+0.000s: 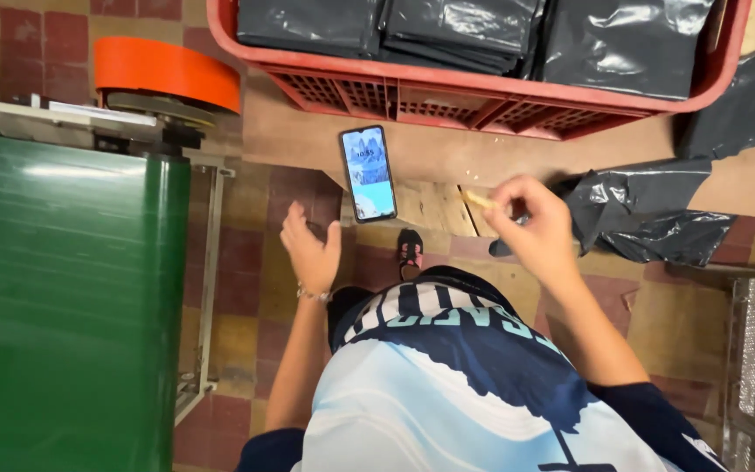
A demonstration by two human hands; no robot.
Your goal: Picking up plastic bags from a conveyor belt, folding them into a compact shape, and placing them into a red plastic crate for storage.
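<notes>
While right hand (530, 223) pinches pale stick (480, 200), perhaps food, phone (368, 172) lies between hands.

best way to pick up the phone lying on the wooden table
Judging by its pose, grip the slim black smartphone across its two long edges near the lower end, coming from above at the table's near edge. It lies flat, screen up, and that end reaches the wooden table's edge.

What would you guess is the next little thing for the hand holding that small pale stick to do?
Probably bring the right hand on toward the black plastic bags lying just beside it on the table. It pinches a small pale stick, while the left hand hangs empty below the phone, so the right seems the busy one.
</notes>
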